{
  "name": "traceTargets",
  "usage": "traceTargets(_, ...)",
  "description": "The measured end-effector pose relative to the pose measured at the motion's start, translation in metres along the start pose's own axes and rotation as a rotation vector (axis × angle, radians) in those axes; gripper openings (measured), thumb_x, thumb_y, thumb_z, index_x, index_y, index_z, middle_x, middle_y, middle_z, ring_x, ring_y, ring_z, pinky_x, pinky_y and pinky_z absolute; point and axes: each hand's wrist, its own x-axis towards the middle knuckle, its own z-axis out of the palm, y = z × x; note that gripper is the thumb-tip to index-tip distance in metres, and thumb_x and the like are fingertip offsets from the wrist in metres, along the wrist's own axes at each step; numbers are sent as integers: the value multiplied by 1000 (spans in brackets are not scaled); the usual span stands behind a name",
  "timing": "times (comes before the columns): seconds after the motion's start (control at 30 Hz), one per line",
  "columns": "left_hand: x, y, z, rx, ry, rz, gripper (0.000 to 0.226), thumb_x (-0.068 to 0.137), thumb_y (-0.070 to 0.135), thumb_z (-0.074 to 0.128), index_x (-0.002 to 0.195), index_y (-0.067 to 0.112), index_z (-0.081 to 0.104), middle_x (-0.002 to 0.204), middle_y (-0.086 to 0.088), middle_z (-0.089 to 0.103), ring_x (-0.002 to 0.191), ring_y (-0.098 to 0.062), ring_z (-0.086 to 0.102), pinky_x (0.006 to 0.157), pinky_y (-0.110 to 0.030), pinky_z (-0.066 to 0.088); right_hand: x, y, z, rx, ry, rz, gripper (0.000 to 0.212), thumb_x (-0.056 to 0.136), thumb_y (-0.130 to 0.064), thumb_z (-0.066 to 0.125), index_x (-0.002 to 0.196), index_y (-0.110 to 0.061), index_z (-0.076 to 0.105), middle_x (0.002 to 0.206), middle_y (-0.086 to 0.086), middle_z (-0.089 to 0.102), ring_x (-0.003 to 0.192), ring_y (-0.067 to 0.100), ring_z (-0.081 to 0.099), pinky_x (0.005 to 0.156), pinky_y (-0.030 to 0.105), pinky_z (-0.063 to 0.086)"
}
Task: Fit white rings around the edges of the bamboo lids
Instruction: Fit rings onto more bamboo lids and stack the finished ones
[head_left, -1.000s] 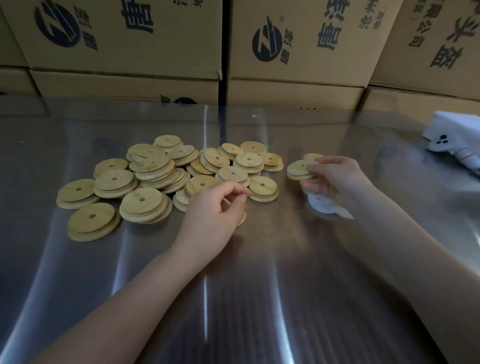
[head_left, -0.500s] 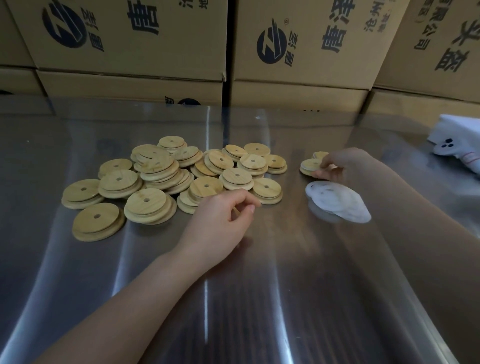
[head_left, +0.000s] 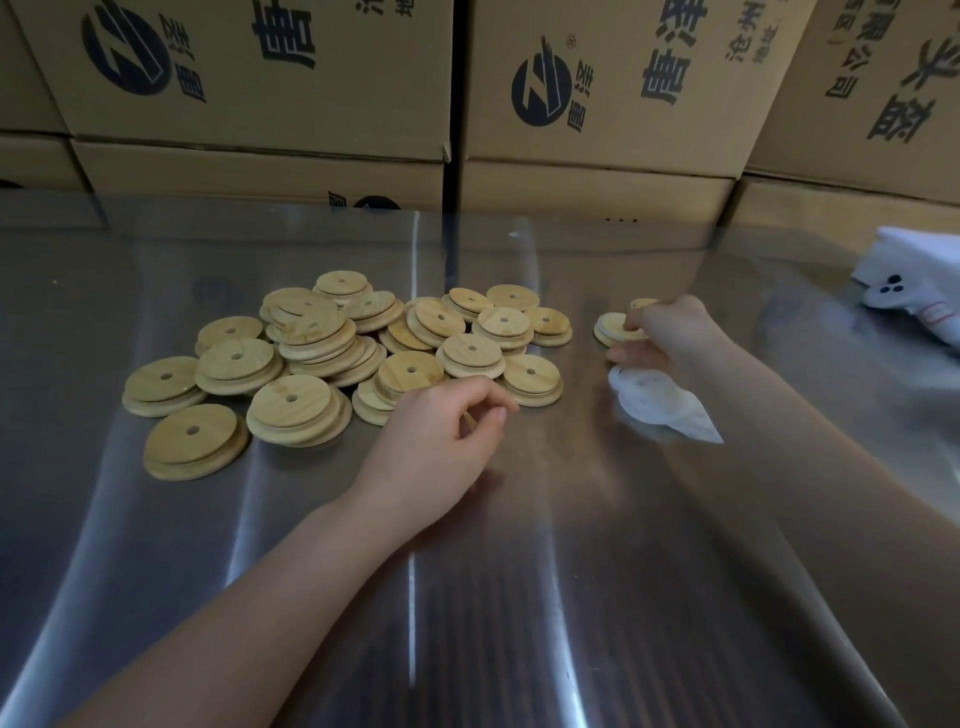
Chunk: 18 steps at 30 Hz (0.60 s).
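Bamboo lid in grip of left hand; white rings in right hand.

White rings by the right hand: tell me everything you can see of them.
The white rings are a loose bunch of thin, translucent, rubbery-looking loops, overlapped and blurred, so no count is possible. They sit on or just above the shiny table, right of the lid pile, trailing toward the camera. Their far edge meets the right hand; whether it grips them is unclear.

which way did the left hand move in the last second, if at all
No: the left hand stays at the near edge of the lid pile.
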Motion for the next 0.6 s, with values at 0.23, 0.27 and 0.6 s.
traceTargets(0.23,0,-1,0,8,2,3,16,94,18,59,96,28,71,68,4,65,59,-12,60,53,-21,45,-37,21,24,-268,-64,-397,46,82,-4,60,128,-9,57,100,8,62,89,30,64,92,49,53)
traceTargets(0.27,0,-1,0,8,6,7,16,94,18,59,96,28,70,67,4,65,58,-12,61,52,-21,45,-43,25,30,-336,-112,-437,48,80,-6,62,128,-11,57,104,6,60,95,28,61,95,47,51)
traceTargets(0.6,1,-1,0,7,34,12,19,94,18,58,91,33,69,63,3,66,52,-9,62,52,-19,47,-56,50,42,-561,-199,-676,71,77,-19,77,139,-21,42,117,-1,63,112,23,56,97,39,45)
